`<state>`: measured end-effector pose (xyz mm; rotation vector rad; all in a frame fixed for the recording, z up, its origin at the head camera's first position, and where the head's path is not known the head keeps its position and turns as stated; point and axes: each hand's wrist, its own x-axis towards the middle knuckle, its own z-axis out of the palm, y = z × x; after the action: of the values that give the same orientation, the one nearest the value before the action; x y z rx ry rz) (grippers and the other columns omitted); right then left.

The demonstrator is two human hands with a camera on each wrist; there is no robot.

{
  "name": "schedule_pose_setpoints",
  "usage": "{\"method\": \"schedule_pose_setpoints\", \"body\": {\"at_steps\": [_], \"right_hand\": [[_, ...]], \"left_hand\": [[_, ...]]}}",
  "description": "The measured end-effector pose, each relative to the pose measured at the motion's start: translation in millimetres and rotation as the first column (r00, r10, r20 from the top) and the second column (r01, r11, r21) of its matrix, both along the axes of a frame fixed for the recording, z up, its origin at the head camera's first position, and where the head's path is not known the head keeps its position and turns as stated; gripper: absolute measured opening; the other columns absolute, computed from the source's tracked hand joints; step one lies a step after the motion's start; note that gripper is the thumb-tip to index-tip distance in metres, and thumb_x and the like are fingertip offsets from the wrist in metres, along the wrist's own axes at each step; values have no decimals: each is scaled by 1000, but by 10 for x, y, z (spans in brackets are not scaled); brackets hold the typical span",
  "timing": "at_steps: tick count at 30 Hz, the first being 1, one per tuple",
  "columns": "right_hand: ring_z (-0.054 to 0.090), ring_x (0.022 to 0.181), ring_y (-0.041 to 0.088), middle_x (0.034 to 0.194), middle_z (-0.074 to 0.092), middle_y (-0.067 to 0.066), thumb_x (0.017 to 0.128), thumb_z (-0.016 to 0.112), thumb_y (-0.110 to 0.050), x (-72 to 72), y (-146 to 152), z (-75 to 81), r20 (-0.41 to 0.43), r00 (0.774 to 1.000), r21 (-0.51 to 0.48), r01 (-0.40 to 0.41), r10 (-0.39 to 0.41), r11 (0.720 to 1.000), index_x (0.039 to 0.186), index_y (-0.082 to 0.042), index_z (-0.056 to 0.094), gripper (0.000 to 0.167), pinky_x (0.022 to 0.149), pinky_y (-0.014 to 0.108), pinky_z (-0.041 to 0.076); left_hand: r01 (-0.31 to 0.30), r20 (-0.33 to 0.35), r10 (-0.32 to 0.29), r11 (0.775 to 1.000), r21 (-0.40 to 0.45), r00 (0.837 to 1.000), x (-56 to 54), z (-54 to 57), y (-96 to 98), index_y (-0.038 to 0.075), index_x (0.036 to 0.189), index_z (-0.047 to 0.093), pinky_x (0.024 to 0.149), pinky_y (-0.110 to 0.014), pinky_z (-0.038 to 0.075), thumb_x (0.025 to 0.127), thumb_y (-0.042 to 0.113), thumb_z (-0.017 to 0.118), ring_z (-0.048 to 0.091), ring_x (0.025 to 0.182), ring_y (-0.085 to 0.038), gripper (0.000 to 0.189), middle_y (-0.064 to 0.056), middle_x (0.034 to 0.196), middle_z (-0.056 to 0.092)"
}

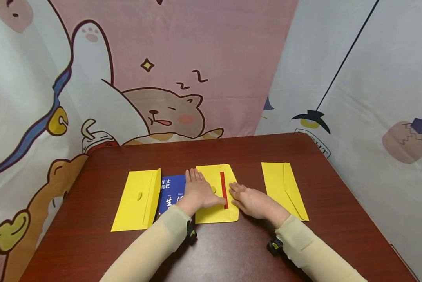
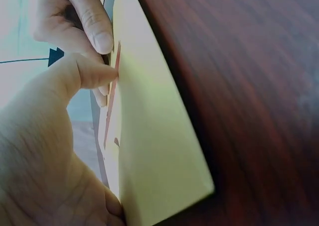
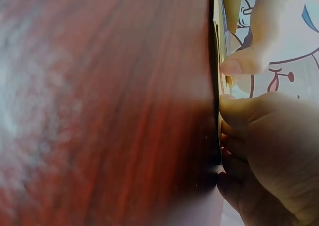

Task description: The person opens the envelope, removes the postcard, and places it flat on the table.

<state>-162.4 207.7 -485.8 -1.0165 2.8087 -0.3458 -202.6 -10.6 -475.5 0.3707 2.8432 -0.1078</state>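
Note:
A yellow envelope (image 1: 211,214) lies in the middle of the table with its flap spread to the right. A red strip (image 1: 223,184) runs along the flap fold. My left hand (image 1: 200,192) rests on this envelope with fingers stretched out, its thumb touching the strip's lower end. In the left wrist view, that thumb (image 2: 94,75) points toward the other hand. My right hand (image 1: 254,201) lies at the flap's right edge, its fingertips touching the flap; in the right wrist view its fingers (image 3: 233,178) extend along the edge without a visible grip.
Left of the middle envelope lies a blue booklet (image 1: 172,190) with white characters, partly covered by the left hand. Another yellow envelope (image 1: 133,203) lies beside it, farther left. A third yellow envelope (image 1: 274,176) lies on the right, partly behind the right hand. Brown table (image 1: 228,258); printed curtains hang behind.

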Motion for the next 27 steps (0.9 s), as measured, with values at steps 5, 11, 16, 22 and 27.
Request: {"method": "schedule_pose_setpoints", "body": {"at_steps": [5, 11, 16, 22, 27], "right_hand": [[42, 148, 41, 160, 45, 25, 110, 59, -22, -1, 5, -12, -1, 1000, -9, 3, -3, 1000, 150, 8, 53, 51, 116, 55, 39], [45, 147, 42, 158, 47, 25, 108, 62, -21, -10, 26, -20, -12, 1000, -44, 3, -3, 999, 149, 8, 55, 50, 116, 54, 40], [46, 145, 41, 157, 49, 25, 107, 64, -19, -21, 31, -12, -6, 1000, -60, -3, 2, 998, 147, 8, 57, 49, 115, 54, 41], [48, 144, 42, 155, 51, 26, 106, 66, -18, -27, 21, 12, 4, 1000, -64, -1, 1, 998, 145, 9, 59, 48, 114, 55, 42], [47, 145, 41, 156, 50, 25, 105, 68, -19, -24, -10, 26, 10, 1000, -35, 29, -29, 999, 146, 7, 58, 49, 114, 55, 42]], "left_hand": [[-10, -1, 10, 1000, 15, 1000, -8, -9, 16, -4, 164, 27, 126, -62, 0, 75, 99, 44, 9, 158, -49, 138, -33, 170, 12], [-23, -7, 23, 999, 45, 1000, -14, -18, 31, -5, 163, 28, 125, -63, -1, 75, 98, 47, 10, 158, -49, 137, -32, 170, 14], [-59, -2, 59, 996, 61, 998, -20, -16, 85, -7, 163, 27, 125, -64, -2, 74, 98, 49, 9, 158, -50, 139, -33, 169, 14], [-91, 10, 91, 993, 76, 996, -39, -12, 154, -9, 162, 27, 125, -63, -2, 74, 94, 54, 9, 158, -52, 138, -34, 169, 16], [-105, 17, 104, 990, 89, 994, -54, -20, 166, -8, 162, 29, 126, -62, -1, 75, 91, 57, 10, 158, -51, 136, -33, 169, 18]]}}
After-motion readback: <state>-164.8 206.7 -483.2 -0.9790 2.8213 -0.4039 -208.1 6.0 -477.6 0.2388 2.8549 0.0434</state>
